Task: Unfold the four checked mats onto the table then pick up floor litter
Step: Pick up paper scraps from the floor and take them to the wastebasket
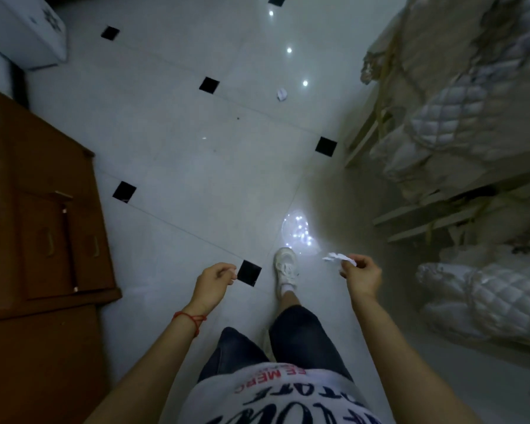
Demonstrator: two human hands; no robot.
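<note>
White crumpled paper (338, 258) pinched in our right hand (360, 275) | left hand (213, 283) loosely curled, holding nothing | another paper wad (282, 94) on floor (178, 154) ahead

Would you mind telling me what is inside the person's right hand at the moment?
The right hand pinches a crumpled white paper scrap, which sticks out to the left of the fingers. Whether more litter sits deeper in the grip is covered.

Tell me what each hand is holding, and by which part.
The right hand pinches a crumpled white paper scrap at its near end. The left hand holds nothing.
</note>
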